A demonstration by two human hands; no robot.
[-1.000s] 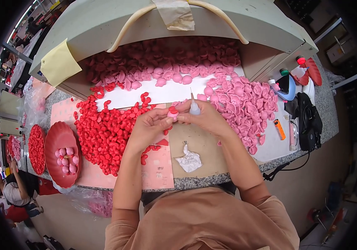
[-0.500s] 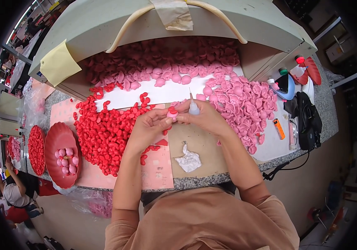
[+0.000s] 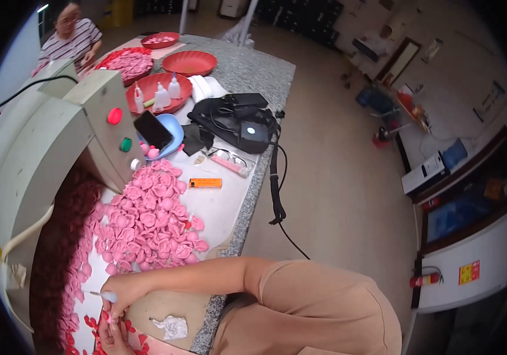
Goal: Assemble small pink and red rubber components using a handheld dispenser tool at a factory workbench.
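Note:
At the lower left, close together, are my two hands. My right hand (image 3: 128, 290) is closed round a small translucent needle-tip bottle (image 3: 109, 296), whose thin needle points left. Just below, my left hand (image 3: 111, 338) pinches a small pink and red piece (image 3: 107, 318), partly hidden by the fingers. Red curved pieces (image 3: 142, 344) lie around the left hand. A heap of pink petal-shaped pieces and round pink balls (image 3: 147, 228) spreads beyond my right forearm. Beside that forearm, a crumpled white tissue (image 3: 172, 326) rests on the brown board.
A grey-green machine housing (image 3: 23, 177) stands at the left. Farther along the granite table (image 3: 247, 59) are a red tray (image 3: 182, 89) with bottles, a phone (image 3: 153, 130) on a blue dish, a black bag (image 3: 236, 121) with cables and an orange box (image 3: 205, 183). Another person sits at the far left.
The view has swung to the right, so my hands now appear at the lower left and the table's far right side has come into sight. Both hands keep their holds.

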